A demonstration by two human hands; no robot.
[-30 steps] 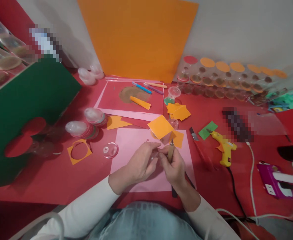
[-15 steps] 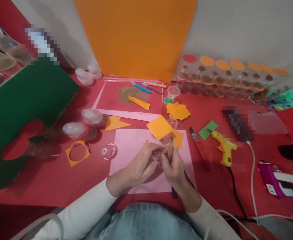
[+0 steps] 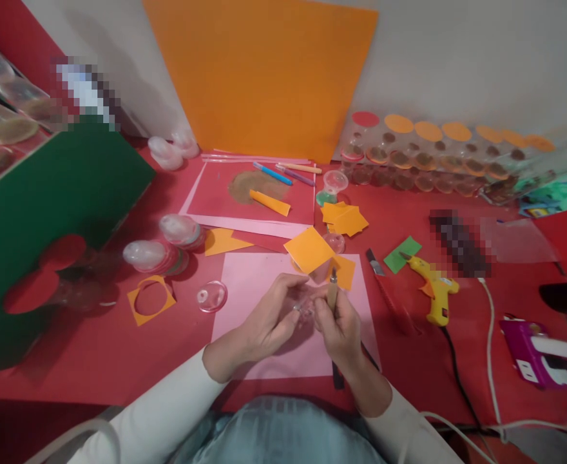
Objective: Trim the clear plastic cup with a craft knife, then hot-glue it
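Note:
My left hand (image 3: 270, 317) curls around a small clear plastic piece (image 3: 303, 305), perhaps a cup or lid; its exact shape is partly hidden by fingers. Meeting it from the other side, my right hand (image 3: 340, 327) grips a slim craft knife (image 3: 332, 295) with a brass-coloured handle, its metal tip pointing away from me. The right fingertips also touch the clear plastic. Both hands are above a pink sheet (image 3: 245, 277). Just beyond them lie an orange paper square (image 3: 308, 250) and another orange piece (image 3: 345, 272). A clear dome lid (image 3: 211, 296) rests to the left.
On the right are a box cutter (image 3: 383, 277), a yellow glue gun (image 3: 435, 290) with its cord, and a purple device (image 3: 529, 351). Clear plastic cups (image 3: 151, 254) and a green board (image 3: 71, 187) stand left. Several orange-topped containers (image 3: 428, 151) line the back.
My hands have drawn slightly apart around the clear plastic piece, and the left fingers have opened a little. The knife stays in my right hand. The view has shifted slightly.

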